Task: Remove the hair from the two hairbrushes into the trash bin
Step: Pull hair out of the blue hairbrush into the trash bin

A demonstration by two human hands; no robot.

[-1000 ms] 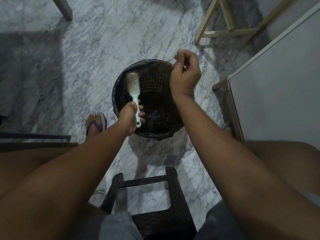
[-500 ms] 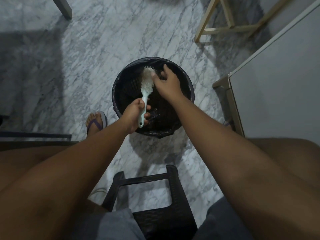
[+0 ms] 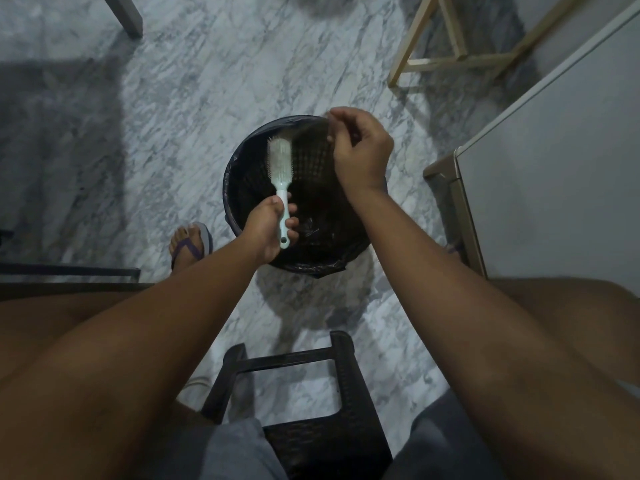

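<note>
One wide-angle camera, worn on the person's head, looks forward and steeply down at the marble floor (image 3: 180,109). The dark stool (image 3: 332,441) at the lower edge is nearest; the trash bin (image 3: 239,188) lies farther off, near the centre of view.

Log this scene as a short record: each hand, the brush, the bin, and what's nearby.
trash bin: round, black liner, on the marble floor
left hand: grips the hairbrush by its handle
right hand: above the bin's far rim, fingers pinching hair
hairbrush: light green, head over the bin
hair: faint strands running from brush head to the pinching fingers
second brush: not in view
nearby: dark stool between the person's legs
</note>
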